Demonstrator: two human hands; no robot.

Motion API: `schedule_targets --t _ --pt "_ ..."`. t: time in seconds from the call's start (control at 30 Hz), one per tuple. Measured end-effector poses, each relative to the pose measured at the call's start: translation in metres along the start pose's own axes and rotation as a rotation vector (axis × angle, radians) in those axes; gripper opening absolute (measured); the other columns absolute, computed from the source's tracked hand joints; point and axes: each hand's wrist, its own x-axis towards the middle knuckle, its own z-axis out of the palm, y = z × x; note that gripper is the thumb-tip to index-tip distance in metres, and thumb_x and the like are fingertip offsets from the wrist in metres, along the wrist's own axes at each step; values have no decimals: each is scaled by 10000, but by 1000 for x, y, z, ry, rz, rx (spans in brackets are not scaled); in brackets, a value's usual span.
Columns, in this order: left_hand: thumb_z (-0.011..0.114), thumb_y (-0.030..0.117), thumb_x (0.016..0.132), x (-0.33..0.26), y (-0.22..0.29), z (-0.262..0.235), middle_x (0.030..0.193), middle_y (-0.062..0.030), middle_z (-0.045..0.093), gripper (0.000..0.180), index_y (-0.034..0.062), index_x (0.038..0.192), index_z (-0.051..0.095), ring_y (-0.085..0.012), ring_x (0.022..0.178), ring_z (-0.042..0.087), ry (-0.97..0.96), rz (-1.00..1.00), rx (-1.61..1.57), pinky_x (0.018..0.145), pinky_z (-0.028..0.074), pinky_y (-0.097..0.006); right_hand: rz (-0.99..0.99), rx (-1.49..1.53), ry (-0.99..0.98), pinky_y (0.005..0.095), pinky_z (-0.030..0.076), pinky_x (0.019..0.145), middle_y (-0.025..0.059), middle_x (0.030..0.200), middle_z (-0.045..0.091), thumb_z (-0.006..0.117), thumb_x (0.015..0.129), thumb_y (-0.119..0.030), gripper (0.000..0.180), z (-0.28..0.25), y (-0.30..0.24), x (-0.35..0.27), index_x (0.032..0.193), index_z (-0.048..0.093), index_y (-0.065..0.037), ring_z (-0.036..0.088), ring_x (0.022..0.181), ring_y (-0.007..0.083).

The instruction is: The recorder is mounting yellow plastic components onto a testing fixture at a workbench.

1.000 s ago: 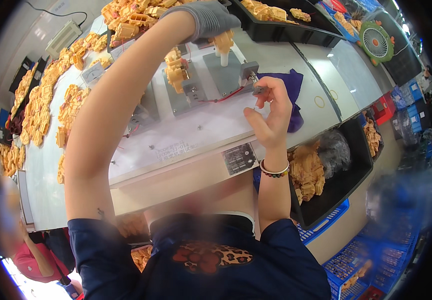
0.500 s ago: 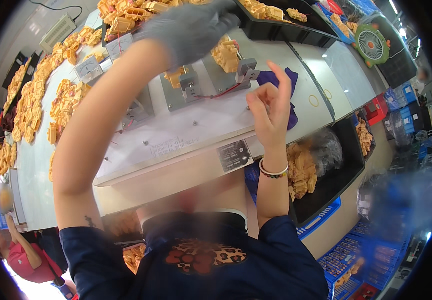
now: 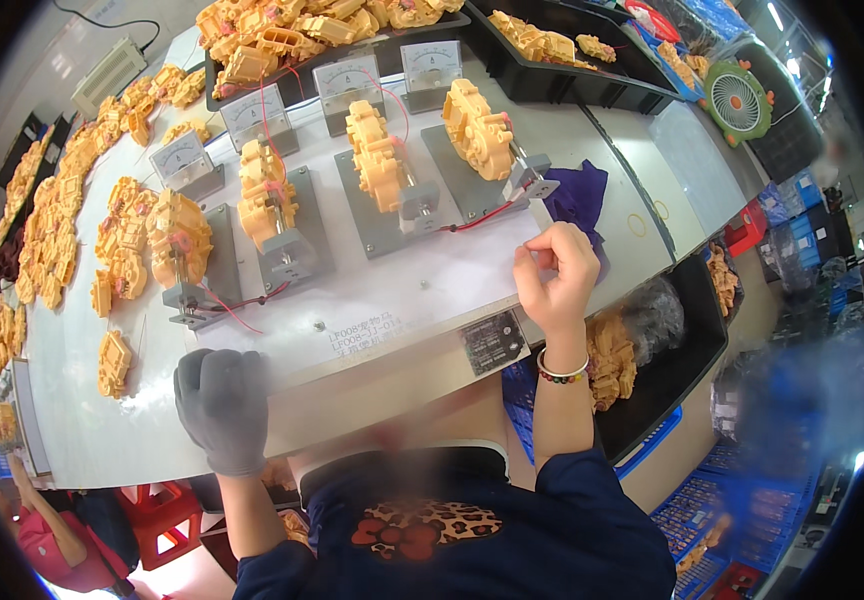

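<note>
— How were the fingers of the left hand (image 3: 220, 405)?

— Gloved in grey, curled into a loose fist, resting on the white bench (image 3: 132, 420) at seven o'clock. It held nothing I could see.

— And the right hand (image 3: 555, 272)?

— Bare, raised at three o'clock by the purple cloth (image 3: 580, 198). Its fingertips (image 3: 535, 258) were pinched narrow; whether they gripped anything, I couldn't tell.

— The yellow parts?

— Four sat on grey fixtures (image 3: 377, 205) at twelve o'clock, well apart from both hands. The nearest part (image 3: 480, 128) lay just above the right hand.

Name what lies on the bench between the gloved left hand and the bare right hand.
In the head view, between the left hand and right hand: bare white board and a small dark label plate.
</note>
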Motion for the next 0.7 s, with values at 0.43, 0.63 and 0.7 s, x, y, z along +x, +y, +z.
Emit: schedule_targets --t 0.43,0.63,0.7 --pt "703 59 733 1 -6 12 769 -96 579 129 32 689 585 -261 725 549 103 -54 -38 681 442 -365 -223 -102 -1 284 353 503 54 666 514 699 723 -37 130 4 -48 2 807 601 -40 470 562 184" --pt "717 115 711 10 46 16 847 -26 607 130 134 788 614 -248 779 563 132 65 -233 756 414 -394 -165 2 -227 343 396 529 54 654 529 735 692 -40 169 40 -70 -1 797 605 -59 525 581 211" --pt "714 117 719 14 55 25 821 -29 602 142 131 827 623 -256 765 561 30 92 -253 731 418 -386 -240 0 -234 337 396 529 49 648 525 732 688 -34 161 39 -70 0 781 604 -66 519 574 214"
